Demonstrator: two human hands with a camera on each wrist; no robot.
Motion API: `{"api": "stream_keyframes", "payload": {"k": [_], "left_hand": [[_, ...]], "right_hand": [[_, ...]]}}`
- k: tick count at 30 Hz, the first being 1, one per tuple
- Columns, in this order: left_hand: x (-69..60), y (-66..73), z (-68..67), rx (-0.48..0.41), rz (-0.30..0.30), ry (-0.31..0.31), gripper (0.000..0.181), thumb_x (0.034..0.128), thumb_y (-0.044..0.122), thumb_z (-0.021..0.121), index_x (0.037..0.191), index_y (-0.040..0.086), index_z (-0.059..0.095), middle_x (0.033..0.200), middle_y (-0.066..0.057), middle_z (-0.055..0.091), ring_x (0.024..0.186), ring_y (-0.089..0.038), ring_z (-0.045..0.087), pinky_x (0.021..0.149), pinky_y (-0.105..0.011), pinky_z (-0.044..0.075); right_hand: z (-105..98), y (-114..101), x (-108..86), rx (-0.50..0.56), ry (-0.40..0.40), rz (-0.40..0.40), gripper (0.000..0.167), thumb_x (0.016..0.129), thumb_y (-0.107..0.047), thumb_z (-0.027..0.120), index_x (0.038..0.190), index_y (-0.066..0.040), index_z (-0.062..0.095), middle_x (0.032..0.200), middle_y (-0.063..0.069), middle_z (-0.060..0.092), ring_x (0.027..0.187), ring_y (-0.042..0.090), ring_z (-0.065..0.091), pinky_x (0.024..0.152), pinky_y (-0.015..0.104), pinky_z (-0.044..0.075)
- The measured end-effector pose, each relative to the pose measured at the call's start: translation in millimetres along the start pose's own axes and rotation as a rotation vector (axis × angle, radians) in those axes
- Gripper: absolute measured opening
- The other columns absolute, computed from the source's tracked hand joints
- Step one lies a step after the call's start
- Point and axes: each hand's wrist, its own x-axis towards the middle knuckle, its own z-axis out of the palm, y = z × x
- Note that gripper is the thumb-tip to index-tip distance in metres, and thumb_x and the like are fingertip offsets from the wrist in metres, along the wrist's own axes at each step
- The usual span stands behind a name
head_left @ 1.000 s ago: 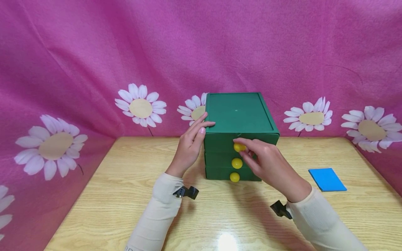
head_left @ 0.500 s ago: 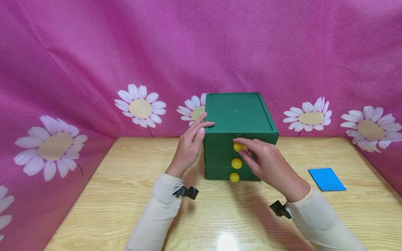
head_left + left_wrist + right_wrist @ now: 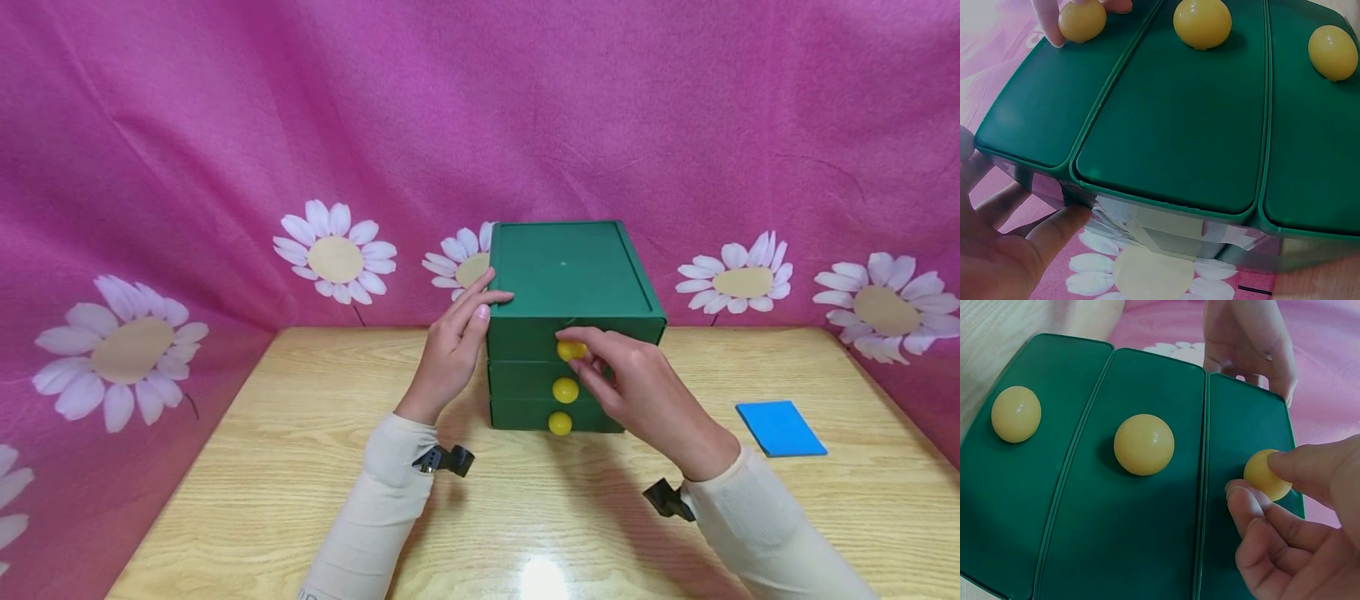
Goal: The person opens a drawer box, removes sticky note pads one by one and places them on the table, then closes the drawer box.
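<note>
A green cabinet (image 3: pixel 566 268) with three stacked drawers stands on the table, all its drawer fronts closed in line. My right hand (image 3: pixel 648 392) pinches the round yellow knob (image 3: pixel 1267 475) of the top drawer between thumb and fingers. The middle knob (image 3: pixel 566 390) and the bottom knob (image 3: pixel 560 423) are untouched. My left hand (image 3: pixel 448 354) rests against the cabinet's left side, with fingertips over its top edge. In the left wrist view, its fingers (image 3: pixel 1060 231) touch the transparent side wall. What the drawers hold is hidden.
A flat blue square (image 3: pixel 782 429) lies on the wooden table (image 3: pixel 300 417), right of the cabinet. Behind the table hangs a pink cloth (image 3: pixel 480 117) printed with white daisies. Dark wrist cameras sit below both sleeves.
</note>
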Motion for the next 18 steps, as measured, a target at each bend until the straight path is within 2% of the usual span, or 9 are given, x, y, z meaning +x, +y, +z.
{"api": "stream_keyframes", "payload": {"k": [12, 18], "left_hand": [[1.1, -2.3, 0.4, -0.003, 0.007, 0.002, 0.032, 0.1027, 0.007, 0.037, 0.124, 0.0, 0.06, 0.149, -0.017, 0.039, 0.141, -0.028, 0.032, 0.112, -0.044, 0.029], [-0.1, -3.5, 0.8, -0.001, 0.013, 0.0, 0.032, 0.1031, 0.007, 0.037, 0.124, 0.0, 0.06, 0.149, -0.017, 0.039, 0.141, -0.029, 0.032, 0.112, -0.045, 0.03]], "right_hand": [[-0.7, -0.3, 0.7, -0.018, 0.0, -0.007, 0.037, 0.085, -0.003, 0.072, 0.119, -0.013, 0.061, 0.084, -0.003, 0.065, 0.066, 0.005, 0.053, 0.056, 0.022, 0.048], [-2.0, -0.8, -1.1, -0.027, -0.037, -0.006, 0.037, 0.087, -0.004, 0.07, 0.12, -0.015, 0.057, 0.086, -0.002, 0.068, 0.062, 0.002, 0.055, 0.057, 0.023, 0.05]]}}
